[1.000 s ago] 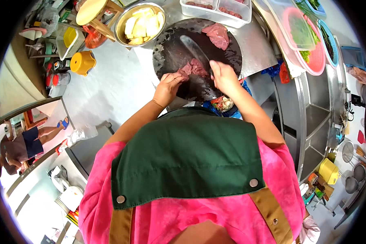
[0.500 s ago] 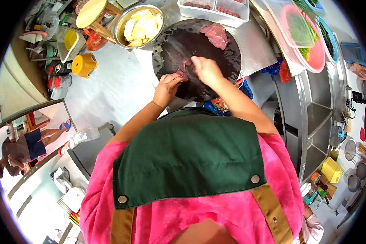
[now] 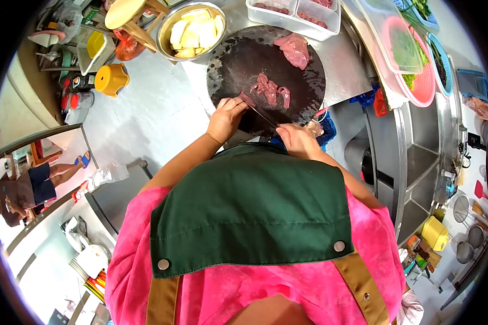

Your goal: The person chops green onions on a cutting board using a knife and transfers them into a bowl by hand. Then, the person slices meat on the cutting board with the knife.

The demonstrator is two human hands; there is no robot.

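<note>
A round dark cutting board (image 3: 230, 65) lies before me on a metal counter. My left hand (image 3: 228, 116) is closed on a small piece of red meat (image 3: 246, 99) at the board's left front, its fingertips pressing the meat down. My right hand (image 3: 298, 139), at the front edge of the board, is wrapped round the handle of a knife. The thin knife blade (image 3: 262, 115) reaches up and left to the meat by my left fingers. Several cut meat slices (image 3: 267, 88) lie mid-board. A larger meat piece (image 3: 293, 50) rests at the back right.
Behind the board stand a metal bowl (image 3: 161, 33) of pale yellow pieces and a clear divided container (image 3: 320, 33) with meat. Baskets of greens, one a pink basket (image 3: 424, 97), are at right. A yellow stool (image 3: 111, 80) stands on the floor at left. Another person (image 3: 38, 187) shows at far left.
My right hand has drawn back from mid-board toward me, and the knife blade now shows against the meat. Cut slices lie in view at mid-board. My left hand stays on its piece.
</note>
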